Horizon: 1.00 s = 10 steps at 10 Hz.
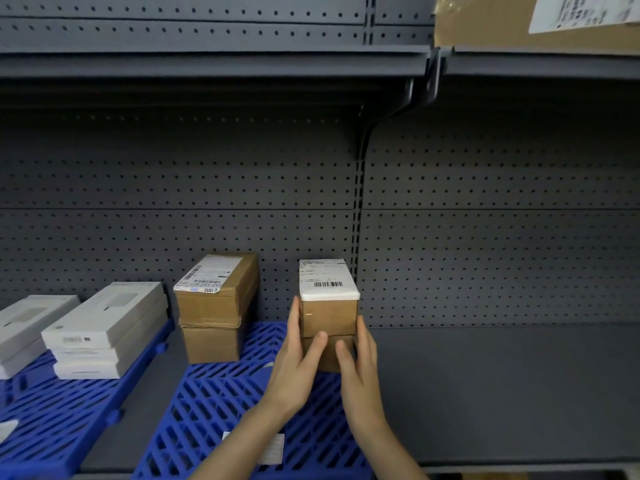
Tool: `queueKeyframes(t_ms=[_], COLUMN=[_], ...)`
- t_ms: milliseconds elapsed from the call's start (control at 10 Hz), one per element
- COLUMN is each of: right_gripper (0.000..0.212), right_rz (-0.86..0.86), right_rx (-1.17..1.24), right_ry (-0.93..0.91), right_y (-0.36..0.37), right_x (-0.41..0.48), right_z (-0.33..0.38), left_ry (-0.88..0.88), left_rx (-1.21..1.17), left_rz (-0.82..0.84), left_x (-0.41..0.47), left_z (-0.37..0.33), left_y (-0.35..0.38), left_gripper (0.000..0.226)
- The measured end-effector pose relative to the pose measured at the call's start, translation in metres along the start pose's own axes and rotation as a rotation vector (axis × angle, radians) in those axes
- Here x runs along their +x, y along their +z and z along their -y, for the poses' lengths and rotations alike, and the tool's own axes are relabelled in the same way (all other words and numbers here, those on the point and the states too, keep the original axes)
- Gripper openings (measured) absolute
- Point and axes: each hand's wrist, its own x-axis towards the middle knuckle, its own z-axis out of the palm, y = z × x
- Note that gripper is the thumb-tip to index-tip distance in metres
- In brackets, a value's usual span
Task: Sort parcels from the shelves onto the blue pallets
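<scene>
A small brown parcel (328, 315) with a white barcode label on top sits on a second brown parcel (329, 355), both at the back right of the middle blue pallet (221, 403). My left hand (298, 362) presses the stack's left side and front, fingers spread. On the right side of the stack, my right hand (358, 365) lies flat with its fingers extended. Both hands touch the two parcels; whether they lift them I cannot tell. To the left, two more brown parcels (216, 306) stand stacked on the same pallet.
A second blue pallet (59, 417) at the left carries stacks of flat white boxes (104, 330). The grey shelf floor (502, 393) extends right of the pallets. A perforated back panel is behind. A large cardboard box (519, 22) sits on the upper shelf at top right.
</scene>
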Motion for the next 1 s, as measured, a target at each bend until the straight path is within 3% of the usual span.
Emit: queueKeyframes(t_ms=[1000], right_gripper=[0.060], right_rz=[-0.044], right_rx=[-0.120], right_ry=[-0.044], right_y=[0.000], right_x=[0.028], right_z=[-0.004], left_ry=[-0.039], left_rx=[0.097], left_rz=[0.051], left_x=[0.032], left_z=[0.010], left_y=[-0.012], left_gripper=[0.078])
